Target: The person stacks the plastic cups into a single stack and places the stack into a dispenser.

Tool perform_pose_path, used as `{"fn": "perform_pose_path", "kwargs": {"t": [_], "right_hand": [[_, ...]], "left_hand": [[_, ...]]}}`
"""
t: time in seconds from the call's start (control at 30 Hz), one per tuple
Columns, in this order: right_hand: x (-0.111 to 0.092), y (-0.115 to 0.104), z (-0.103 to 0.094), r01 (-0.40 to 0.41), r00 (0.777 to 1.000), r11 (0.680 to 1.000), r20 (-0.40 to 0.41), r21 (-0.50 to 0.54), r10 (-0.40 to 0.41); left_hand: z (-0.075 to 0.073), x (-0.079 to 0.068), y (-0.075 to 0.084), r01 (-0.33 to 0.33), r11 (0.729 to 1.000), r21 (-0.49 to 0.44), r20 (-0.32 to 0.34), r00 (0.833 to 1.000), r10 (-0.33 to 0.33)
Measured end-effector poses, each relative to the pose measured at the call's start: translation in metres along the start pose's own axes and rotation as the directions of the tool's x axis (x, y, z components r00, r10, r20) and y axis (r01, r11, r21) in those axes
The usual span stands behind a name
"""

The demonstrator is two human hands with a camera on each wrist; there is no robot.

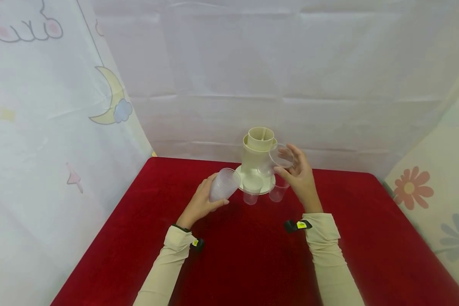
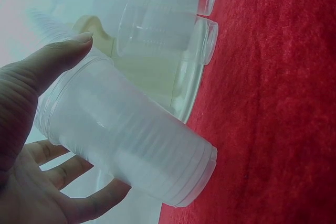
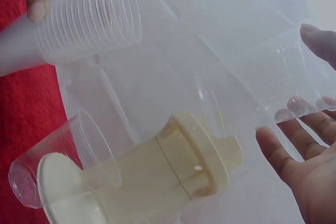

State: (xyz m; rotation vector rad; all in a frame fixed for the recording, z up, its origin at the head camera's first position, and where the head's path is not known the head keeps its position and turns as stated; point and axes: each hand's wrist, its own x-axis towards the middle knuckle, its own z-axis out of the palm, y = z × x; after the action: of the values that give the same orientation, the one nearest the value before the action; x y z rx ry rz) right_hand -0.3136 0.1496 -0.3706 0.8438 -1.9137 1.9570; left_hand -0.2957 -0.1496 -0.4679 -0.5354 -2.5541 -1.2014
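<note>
My left hand [image 1: 202, 203] grips a tilted stack of nested clear plastic cups [image 2: 131, 129], thumb on one side and fingers on the other. In the right wrist view the many rims of that stack show at the upper left. A single clear plastic cup [image 3: 252, 85] is held between the thumb and fingers of my right hand [image 1: 303, 180], raised beside the top of a cream cylindrical container [image 1: 253, 163]. Two more clear cups stand on the table before the container's round base: one at left [image 1: 250, 196], one at right [image 1: 278, 193].
The table wears a red cloth [image 1: 245, 255]. The cream container stands near its back edge, with a narrower tube [image 1: 261, 138] rising from its top. A white hanging sheet [image 1: 229, 76] closes off the back, and printed sheets hang at both sides.
</note>
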Motion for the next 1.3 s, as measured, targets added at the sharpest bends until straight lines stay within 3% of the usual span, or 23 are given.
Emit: {"fn": "perform_pose_path", "kwargs": {"t": [0.27,0.47,0.7,1.0,1.3], "right_hand": [[0.001,-0.011,0.018,0.04,0.998,0.999,0.054,-0.007,-0.04],[0.002,-0.005,0.028,0.026,0.996,1.0,0.088,0.003,-0.027],[0.004,-0.015,0.036,0.029,0.995,0.999,0.093,-0.015,-0.027],[0.006,-0.014,0.046,0.043,0.992,0.998,0.119,0.039,-0.047],[0.007,-0.008,0.058,0.047,0.985,0.997,0.164,0.067,-0.057]], "left_hand": [[0.001,0.0,0.0,-0.005,1.0,-0.004,0.004,1.0,0.005],[0.002,-0.002,0.002,0.028,1.0,-0.012,0.011,1.0,-0.028],[0.002,0.001,0.003,-0.011,1.0,0.01,0.007,1.0,0.011],[0.002,0.001,0.003,-0.025,1.0,0.017,0.005,1.0,0.024],[0.003,-0.001,0.004,0.026,1.0,-0.006,0.018,0.999,-0.026]]}}
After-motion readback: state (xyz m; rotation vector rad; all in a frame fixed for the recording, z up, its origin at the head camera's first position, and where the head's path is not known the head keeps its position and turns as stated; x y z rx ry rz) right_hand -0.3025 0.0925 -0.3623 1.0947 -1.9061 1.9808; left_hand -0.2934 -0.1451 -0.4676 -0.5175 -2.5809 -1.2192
